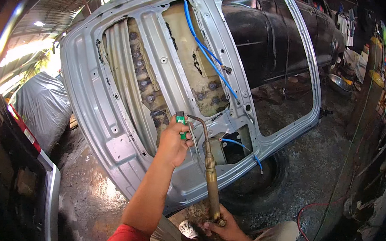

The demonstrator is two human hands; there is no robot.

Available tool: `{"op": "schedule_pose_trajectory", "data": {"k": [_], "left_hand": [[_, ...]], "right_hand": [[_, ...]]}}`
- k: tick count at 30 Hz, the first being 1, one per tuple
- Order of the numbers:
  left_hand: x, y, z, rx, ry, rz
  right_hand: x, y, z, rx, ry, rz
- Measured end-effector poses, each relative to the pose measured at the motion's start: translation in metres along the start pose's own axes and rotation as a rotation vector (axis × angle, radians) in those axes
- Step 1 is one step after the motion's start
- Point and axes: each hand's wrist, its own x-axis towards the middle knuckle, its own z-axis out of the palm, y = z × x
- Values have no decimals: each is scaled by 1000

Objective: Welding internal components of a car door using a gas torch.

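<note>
My left hand (173,142) is closed around a green lighter (181,119) with a dark top, held upright. Just to the right of the lighter is the bent tip of a brass gas torch (211,184); whether they touch I cannot tell, and no flame shows. My right hand (225,228) grips the torch low down by its valve end. Beyond both hands leans a large silver vehicle body panel (163,60) with a window-like opening at its right. Blue cable (191,25) runs down the panel, and a shorter blue cable (235,142) comes out of its lower cutout.
A tire (271,182) lies beneath the panel's lower right. Red hose (302,213) trails over the floor at right, near a gas cylinder (365,99). A dark vehicle (267,47) stands behind the panel. At left are a grey-covered object (44,105) and another vehicle part (52,195).
</note>
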Motion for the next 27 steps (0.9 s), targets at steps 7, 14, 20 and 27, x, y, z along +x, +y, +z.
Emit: {"op": "schedule_pose_trajectory", "data": {"k": [7,14,20,27], "left_hand": [[1,5,2,-1,-10,-64],[8,6,13,2,42,-93],[0,-7,17,-42,35,-95],[-25,-5,27,-41,108,-82]], "right_hand": [[3,4,-2,-17,25,-21],[2,-11,3,30,-35,-39],[1,-23,9,84,32,-36],[-6,-20,2,38,76,-17]]}}
